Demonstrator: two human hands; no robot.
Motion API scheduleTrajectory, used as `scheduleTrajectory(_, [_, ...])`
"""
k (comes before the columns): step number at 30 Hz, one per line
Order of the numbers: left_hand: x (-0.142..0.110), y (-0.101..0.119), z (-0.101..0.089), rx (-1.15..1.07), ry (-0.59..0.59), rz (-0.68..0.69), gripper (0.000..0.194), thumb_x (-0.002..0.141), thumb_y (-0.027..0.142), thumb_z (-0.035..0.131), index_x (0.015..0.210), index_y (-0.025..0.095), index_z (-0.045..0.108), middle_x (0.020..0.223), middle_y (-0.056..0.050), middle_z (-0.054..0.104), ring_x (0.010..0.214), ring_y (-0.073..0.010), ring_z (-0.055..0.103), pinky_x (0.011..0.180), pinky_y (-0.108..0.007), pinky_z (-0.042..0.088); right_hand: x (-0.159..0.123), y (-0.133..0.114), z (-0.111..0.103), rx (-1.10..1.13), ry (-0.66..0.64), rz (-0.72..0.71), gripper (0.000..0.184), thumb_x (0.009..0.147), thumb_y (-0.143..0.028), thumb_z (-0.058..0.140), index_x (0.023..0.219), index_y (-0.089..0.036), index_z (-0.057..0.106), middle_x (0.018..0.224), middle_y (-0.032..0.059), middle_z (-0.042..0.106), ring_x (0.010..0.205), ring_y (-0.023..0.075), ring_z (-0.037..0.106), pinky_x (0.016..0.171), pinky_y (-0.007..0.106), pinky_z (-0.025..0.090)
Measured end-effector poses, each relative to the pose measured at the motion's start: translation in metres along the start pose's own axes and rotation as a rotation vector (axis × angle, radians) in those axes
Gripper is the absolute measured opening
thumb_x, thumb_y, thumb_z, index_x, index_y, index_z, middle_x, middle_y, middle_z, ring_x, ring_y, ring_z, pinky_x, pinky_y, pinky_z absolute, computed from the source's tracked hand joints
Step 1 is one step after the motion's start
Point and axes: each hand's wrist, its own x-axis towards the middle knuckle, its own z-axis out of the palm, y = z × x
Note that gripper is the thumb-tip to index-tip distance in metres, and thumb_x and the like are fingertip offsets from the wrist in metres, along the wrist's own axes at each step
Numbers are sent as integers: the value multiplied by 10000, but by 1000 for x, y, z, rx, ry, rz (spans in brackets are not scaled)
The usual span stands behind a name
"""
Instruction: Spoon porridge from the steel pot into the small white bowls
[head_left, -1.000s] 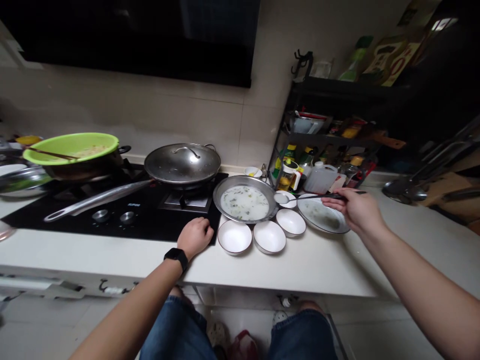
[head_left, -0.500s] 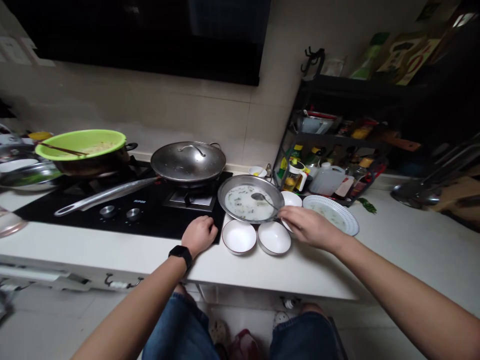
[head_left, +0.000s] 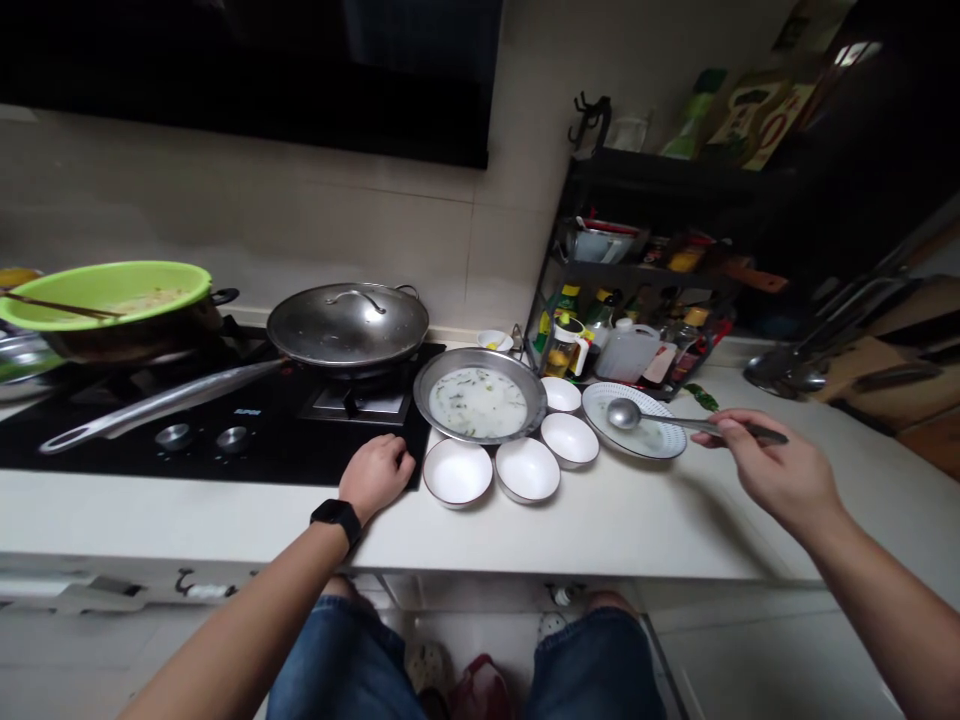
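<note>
A metal spoon [head_left: 622, 413] is gripped in the right hand [head_left: 772, 470] over a white, blue-rimmed plate [head_left: 637, 452], right of the round steel soup pan [head_left: 480, 352]. The left hand [head_left: 375, 475], loosely curled and empty, is rested on the white counter [head_left: 600, 530], left of the pan.

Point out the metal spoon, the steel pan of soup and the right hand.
Metal spoon [head_left: 622, 413]: head view, on its bowl.
Steel pan of soup [head_left: 480, 352]: head view, on its far rim.
Right hand [head_left: 776, 470]: head view, on the back of the hand.
</note>
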Motion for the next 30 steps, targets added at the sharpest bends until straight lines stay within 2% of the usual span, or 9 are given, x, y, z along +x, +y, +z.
scheduleTrajectory(3, [0, 0, 0, 11, -2, 6, 233, 909, 257, 470, 703, 223, 572, 795, -66, 648, 809, -212, 601, 761, -331, 442, -4, 8, -1, 47, -29, 83, 135, 835, -356, 586, 868, -252, 666, 691, 54, 759, 862, 309, 757, 946, 468, 553])
scheduleTrajectory(5, [0, -1, 1, 11, 4, 11, 229, 907, 253, 466, 701, 225, 563, 789, -64, 642, 807, -214, 600, 756, -329, 438, -6, 12, 2, 107, -35, 150, 109, 851, -319, 597, 865, -237, 669, 664, 50, 749, 834, 291, 768, 932, 440, 574])
scheduleTrajectory(8, [-1, -2, 2, 14, 13, 20, 225, 906, 248, 465, 701, 225, 554, 781, -59, 635, 802, -212, 597, 753, -327, 434, -4, 20, 10, 321, -14, 290, 55, 864, -240, 622, 873, -202, 662, 638, 58, 731, 697, 248, 772, 746, 330, 634])
scheduleTrajectory(10, [-1, -2, 2, 21, 15, 25, 224, 909, 246, 465, 702, 225, 547, 782, -56, 634, 800, -210, 596, 754, -328, 433, 0, 25, 17, 522, 40, 380, 18, 848, -162, 642, 856, -178, 645, 628, 72, 713, 611, 232, 759, 625, 266, 631])
scheduleTrajectory(13, [-1, -2, 2, 30, 11, 25, 230, 913, 249, 465, 696, 225, 539, 784, -55, 634, 798, -210, 597, 752, -330, 433, 8, 27, 26, 742, 137, 493, 87, 828, -63, 624, 808, -147, 621, 637, 87, 684, 570, 242, 751, 585, 261, 641])
scheduleTrajectory(16, [-1, -2, 1, 24, 12, 24, 234, 914, 254, 461, 698, 225, 547, 782, -57, 636, 800, -212, 601, 753, -331, 437, 14, 25, 31, 829, 167, 565, 125, 827, -13, 567, 793, -127, 607, 671, 94, 666, 556, 255, 746, 571, 293, 653])
scheduleTrajectory(21, [-1, -1, 1, -1, 16, 14, 223, 902, 249, 466, 705, 225, 568, 781, -63, 649, 808, -217, 604, 758, -335, 447, 21, 15, 29, 848, 177, 587, 90, 829, -29, 599, 813, -117, 597, 704, 96, 656, 558, 242, 742, 576, 287, 652])
scheduleTrajectory(26, [-1, -1, 1, 10, 8, 15, 233, 905, 259, 467, 697, 226, 564, 781, -62, 644, 804, -216, 607, 759, -333, 451, 33, 1, 21, 834, 195, 529, 115, 859, -44, 576, 782, -127, 595, 659, 59, 633, 538, 211, 729, 574, 273, 647])
scheduleTrajectory(30, [-1, 0, 0, 13, 10, 17, 238, 907, 259, 464, 694, 224, 563, 778, -64, 640, 793, -216, 601, 749, -336, 445, 45, -14, 21, 835, 145, 452, 165, 882, -29, 527, 764, -123, 595, 648, 48, 622, 536, 217, 731, 557, 284, 642])
